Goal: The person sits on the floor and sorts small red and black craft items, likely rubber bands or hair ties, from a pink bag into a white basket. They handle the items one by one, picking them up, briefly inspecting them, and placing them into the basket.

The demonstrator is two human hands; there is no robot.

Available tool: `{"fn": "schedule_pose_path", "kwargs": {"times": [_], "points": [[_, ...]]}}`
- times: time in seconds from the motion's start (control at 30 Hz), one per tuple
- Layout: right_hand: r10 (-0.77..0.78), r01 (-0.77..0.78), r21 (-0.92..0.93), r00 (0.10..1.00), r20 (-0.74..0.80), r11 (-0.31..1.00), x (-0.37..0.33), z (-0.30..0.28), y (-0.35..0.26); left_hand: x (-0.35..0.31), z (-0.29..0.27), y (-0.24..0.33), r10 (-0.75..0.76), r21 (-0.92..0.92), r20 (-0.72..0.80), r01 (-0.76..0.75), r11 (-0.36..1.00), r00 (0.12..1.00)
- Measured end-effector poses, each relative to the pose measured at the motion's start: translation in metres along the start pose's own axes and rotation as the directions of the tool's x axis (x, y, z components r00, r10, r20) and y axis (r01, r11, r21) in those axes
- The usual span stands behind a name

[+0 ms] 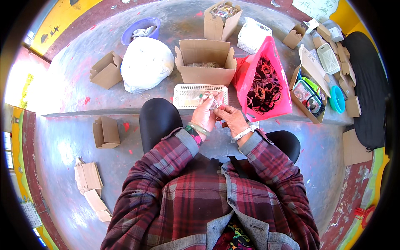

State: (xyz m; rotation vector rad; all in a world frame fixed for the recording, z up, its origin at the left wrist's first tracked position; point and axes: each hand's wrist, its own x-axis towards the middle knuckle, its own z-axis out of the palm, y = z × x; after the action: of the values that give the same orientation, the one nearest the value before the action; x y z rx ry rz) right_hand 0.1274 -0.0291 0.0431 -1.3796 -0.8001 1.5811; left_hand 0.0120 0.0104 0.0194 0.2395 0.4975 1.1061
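Observation:
My left hand (203,115) and my right hand (233,118) meet in front of me, fingers pinched close together. Between their fingertips is a small, pale, partly see-through thing (215,103), too small to name. Just beyond them sits a white slotted plastic basket (180,100), with a few small pale and yellowish things in it; my left fingers overlap its front right part. To the right of the hands, a bright pink plastic bag (284,105) gapes, full of dark, orange and pink looped bands (264,85). An opened cardboard box (205,76) behind the basket holds clear, crinkled material.
A stuffed white sack (146,66), a purple basin (127,36) and a small carton (107,74) stand left on the raised concrete step. Beyond are another filled carton (216,27) and a white basket (253,34). Rightward are a box (310,109) and a turquoise basin (336,100).

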Motion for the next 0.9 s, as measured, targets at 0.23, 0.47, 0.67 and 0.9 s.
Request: {"fn": "schedule_pose_path", "kwargs": {"times": [0.23,0.47,0.67,0.9], "points": [[-0.117,0.112,-0.064,0.990,-0.079,0.992,0.009,-0.013,0.007,-0.009,0.011,0.002,-0.098,0.124,0.096,0.086,0.989,0.991],[-0.514,0.327,-0.825,0.856,0.052,0.461,0.007,-0.054,-0.045,-0.009,0.001,0.011,-0.323,0.694,-0.018,0.244,0.677,0.946],[-0.429,0.402,-0.894,0.856,0.290,0.196,-0.005,-0.065,-0.058,-0.008,0.001,0.013,0.127,0.902,0.404,-0.418,0.106,0.906],[-0.290,0.577,-0.811,0.796,0.531,0.097,-0.010,-0.066,-0.055,-0.014,0.016,0.014,-0.322,0.939,0.229,-0.121,0.320,0.919]]}}
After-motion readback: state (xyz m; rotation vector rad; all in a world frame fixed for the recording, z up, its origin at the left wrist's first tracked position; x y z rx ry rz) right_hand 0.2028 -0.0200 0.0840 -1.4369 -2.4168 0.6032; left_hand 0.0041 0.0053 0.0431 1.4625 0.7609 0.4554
